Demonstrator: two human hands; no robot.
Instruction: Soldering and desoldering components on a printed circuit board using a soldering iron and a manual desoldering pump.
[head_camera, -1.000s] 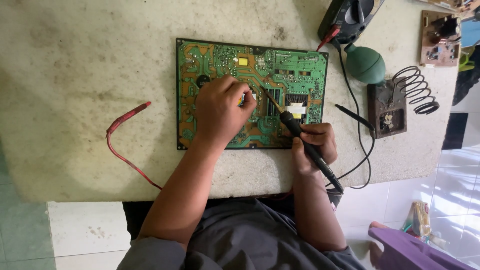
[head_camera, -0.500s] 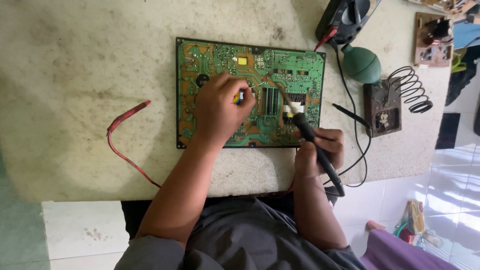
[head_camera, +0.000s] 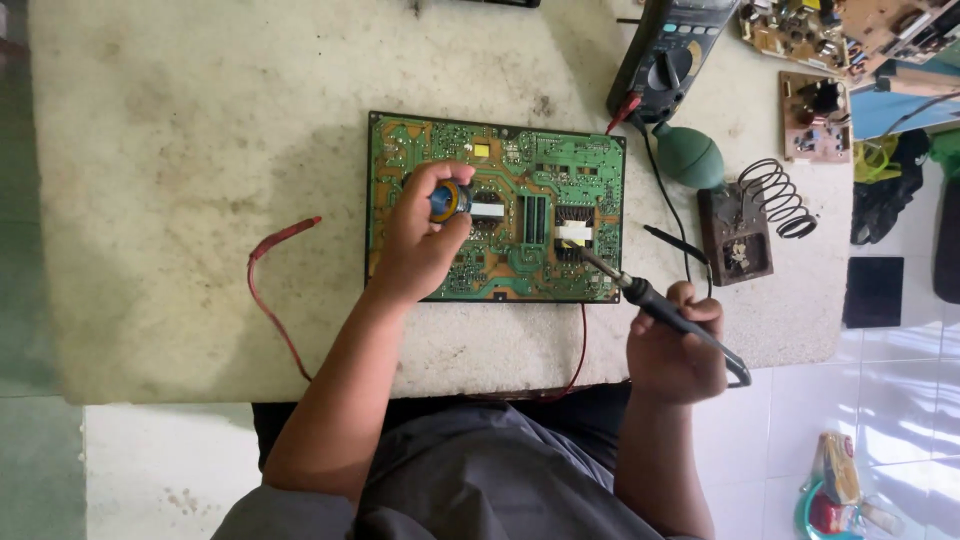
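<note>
A green circuit board (head_camera: 530, 170) lies flat on the worn stone table (head_camera: 190, 180). My left hand (head_camera: 415, 245) rests on the board's left half and grips a blue and yellow desoldering pump (head_camera: 447, 200). My right hand (head_camera: 675, 345) sits just off the board's lower right corner and holds a black soldering iron (head_camera: 655, 300). The iron's metal tip (head_camera: 585, 255) points up-left at the board, close to a white-taped component (head_camera: 573, 232).
A black multimeter (head_camera: 670, 55) stands at the back with a red probe lead (head_camera: 275, 285) looping left. Nearby are a green rubber blower bulb (head_camera: 690, 155), a coil iron stand (head_camera: 750, 225) and small brown boards (head_camera: 815, 115). The table edge runs near my body.
My left hand has lifted from pressing the board and now shows the pump. My right hand drew the iron back toward the lower right. The camera view has also moved closer.
</note>
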